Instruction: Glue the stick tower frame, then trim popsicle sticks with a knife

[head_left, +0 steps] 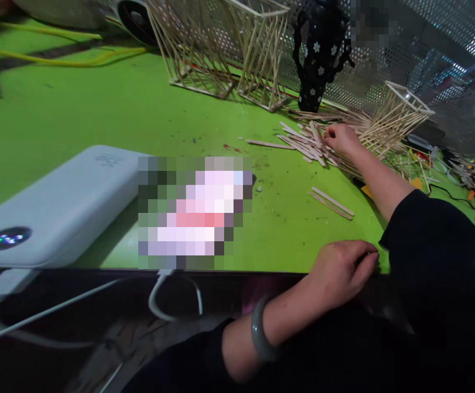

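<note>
Head view showed the right hand reaching into a loose pile of wooden sticks on the green bench. Its grip was bent, fingertips close together against the sticks; I could not tell whether one was pinched between them. The left hand lay at the near edge, a grey bangle around its wrist. Its grip was curled, thumb near the forefinger, and whether it held anything could not be told.

Two loose sticks lay side by side between the pile and the left hand. Just beyond the right hand stood a small stick frame; a larger stick framework stood farther back, near a black vase with white flowers. Off to the left lay a white power bank, its small display lit, beside a pixelated patch.
</note>
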Motion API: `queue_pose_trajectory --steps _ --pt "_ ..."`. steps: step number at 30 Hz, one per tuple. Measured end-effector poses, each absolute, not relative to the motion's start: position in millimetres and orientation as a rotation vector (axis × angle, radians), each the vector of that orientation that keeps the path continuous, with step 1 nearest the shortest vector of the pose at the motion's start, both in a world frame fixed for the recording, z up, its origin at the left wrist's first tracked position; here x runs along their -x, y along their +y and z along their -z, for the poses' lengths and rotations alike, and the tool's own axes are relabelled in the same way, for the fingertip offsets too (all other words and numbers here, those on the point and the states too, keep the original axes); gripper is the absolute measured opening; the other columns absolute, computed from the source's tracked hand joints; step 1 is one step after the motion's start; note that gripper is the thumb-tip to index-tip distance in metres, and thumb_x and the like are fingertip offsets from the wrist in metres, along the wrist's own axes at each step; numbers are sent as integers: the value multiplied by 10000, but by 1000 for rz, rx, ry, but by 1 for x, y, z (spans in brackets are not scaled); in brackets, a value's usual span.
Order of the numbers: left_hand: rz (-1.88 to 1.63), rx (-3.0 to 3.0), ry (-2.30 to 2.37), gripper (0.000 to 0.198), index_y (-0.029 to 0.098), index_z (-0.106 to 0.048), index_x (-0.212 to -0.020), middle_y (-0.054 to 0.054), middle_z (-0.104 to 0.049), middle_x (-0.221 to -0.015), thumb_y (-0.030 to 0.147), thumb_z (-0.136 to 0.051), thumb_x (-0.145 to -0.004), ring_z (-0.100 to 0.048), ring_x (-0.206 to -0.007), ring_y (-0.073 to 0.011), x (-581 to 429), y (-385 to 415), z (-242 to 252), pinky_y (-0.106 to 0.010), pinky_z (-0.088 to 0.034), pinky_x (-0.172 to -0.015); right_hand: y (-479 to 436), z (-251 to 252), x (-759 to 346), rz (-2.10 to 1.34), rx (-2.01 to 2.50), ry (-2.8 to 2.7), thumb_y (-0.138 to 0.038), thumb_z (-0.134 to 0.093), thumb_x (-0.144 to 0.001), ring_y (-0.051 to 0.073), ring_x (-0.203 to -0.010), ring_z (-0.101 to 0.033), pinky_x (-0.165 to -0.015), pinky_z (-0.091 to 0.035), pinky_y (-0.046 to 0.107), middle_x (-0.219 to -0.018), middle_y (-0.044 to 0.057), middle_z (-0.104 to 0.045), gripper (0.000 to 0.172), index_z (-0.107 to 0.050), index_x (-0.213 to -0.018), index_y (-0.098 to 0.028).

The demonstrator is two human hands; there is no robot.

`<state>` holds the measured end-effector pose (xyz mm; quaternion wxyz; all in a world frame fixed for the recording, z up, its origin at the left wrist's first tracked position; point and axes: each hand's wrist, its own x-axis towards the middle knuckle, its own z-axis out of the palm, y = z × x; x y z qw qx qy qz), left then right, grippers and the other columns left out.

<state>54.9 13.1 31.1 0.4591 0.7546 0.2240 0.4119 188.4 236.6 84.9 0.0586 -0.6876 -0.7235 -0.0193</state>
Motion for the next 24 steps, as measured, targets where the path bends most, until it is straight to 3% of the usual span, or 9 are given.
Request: queue_pose_trajectory --steps 11,15,18,24 --pt "-1030 -1857 641 230 149 -674 -825 -59 -708 -716 225 -461 -865 -609 -591 -126 -60 16 -26 -228 -445 -560 231 -98 -221 114 2081 -2100 -165 -543 -807 211 -903 -604 -790 -419 304 -934 85 -684 209 -702 -941 -137" --pt "-993 -1808 685 219 155 -676 -836 -50 -703 -714 235 -473 -858 -604 -596 -124 -61 17 -27 -227 -445 -567 223 -100 -233 -90 2032 -1979 -137 -484 -842 141 -686 -598 -698 -439 271 -764 38 -650 176 -659 -820 -135" --pt "-992 -1777 704 214 156 -672 -817 -47 -696 -706 245 -480 -854 -598 -599 -123 -61 18 -27 -226 -438 -566 213 -100 -241 -301 2020 -1832 -159 -447 -872 90 -507 -517 -582 -416 235 -650 -5 -590 190 -594 -752 -156" --pt "-996 -1764 717 227 156 -659 -794 -36 -669 -680 267 -472 -857 -575 -590 -115 -62 21 -26 -224 -428 -561 202 -100 -263 -158 1933 -1754 -219 -517 -837 96 -514 -400 -565 -351 238 -535 -42 -454 157 -611 -733 -151"
